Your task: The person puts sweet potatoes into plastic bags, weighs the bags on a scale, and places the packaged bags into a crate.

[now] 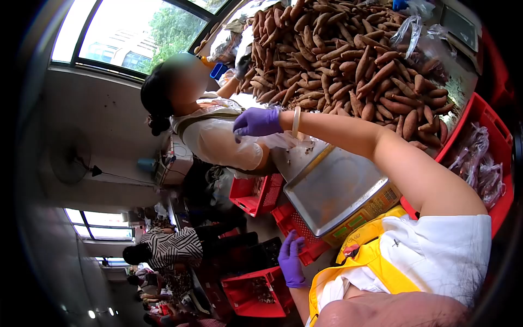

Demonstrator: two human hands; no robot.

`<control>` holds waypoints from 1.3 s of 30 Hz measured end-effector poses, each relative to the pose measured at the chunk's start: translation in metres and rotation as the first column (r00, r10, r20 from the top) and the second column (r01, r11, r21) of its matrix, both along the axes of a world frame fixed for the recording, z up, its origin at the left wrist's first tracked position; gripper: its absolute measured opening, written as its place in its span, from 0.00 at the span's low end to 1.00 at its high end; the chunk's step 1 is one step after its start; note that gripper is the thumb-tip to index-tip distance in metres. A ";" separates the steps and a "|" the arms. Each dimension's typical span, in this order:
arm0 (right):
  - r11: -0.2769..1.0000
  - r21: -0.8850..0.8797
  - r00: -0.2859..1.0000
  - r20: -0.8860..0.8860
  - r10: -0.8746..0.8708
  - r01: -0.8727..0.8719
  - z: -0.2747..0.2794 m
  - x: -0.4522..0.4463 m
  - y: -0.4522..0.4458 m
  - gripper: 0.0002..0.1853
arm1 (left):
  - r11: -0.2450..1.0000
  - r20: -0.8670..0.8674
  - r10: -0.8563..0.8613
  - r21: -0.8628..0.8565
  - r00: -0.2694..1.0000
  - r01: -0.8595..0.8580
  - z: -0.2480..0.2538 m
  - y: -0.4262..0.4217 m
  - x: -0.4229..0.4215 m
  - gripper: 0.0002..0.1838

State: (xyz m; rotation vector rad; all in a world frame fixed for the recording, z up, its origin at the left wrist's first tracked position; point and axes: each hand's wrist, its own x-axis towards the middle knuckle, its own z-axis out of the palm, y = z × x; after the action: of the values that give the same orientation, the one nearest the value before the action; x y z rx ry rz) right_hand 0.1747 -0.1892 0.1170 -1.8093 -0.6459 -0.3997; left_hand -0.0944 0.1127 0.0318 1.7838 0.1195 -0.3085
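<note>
Any bump could roll heaped sweet potatoes [348, 71] off the tabletop's [461, 87] edge; left hand [292, 262] has fingers released, right hand's [260, 121] unclear.

Sole view head-worn, wide, tipped sideways; faces forward and down, hands [258, 121] near, windows [122, 35] beyond.

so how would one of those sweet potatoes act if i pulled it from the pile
The sweet potatoes look plump, so one probably feels firm. Its rounded, tapered shape suggests an uneven roll. With others heaped against it, neighbours may tumble too.
</note>
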 end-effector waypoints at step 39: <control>0.914 -0.090 0.894 -0.188 -0.406 0.396 -0.093 -0.294 -0.065 0.32 | 0.969 0.286 -0.245 0.093 0.926 0.227 0.006 -0.035 0.021 0.51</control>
State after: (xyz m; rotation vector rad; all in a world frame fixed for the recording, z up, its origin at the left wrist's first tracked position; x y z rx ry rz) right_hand -0.1194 -0.2537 0.0242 -2.0013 -0.1342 -0.4667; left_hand -0.0732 0.0779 0.0378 1.8845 -0.3058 -0.2066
